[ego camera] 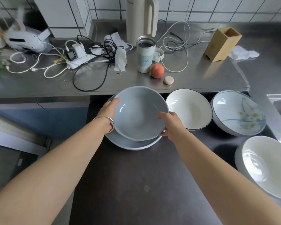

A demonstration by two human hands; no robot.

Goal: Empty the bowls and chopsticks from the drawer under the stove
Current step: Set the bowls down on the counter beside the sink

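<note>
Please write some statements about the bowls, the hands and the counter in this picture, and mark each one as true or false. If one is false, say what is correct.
1. Both hands hold the grey bowl: left hand, right hand. True.
2. The grey bowl is tilted above a second grey bowl. True.
3. The peach lies inside the black-rimmed white bowl. False: it sits on the steel counter, beside the tumbler.
4. The right wrist wears a bracelet. False: the bracelet is on the left wrist.
5. The wooden holder is full of chopsticks. False: its opening looks empty.
</note>
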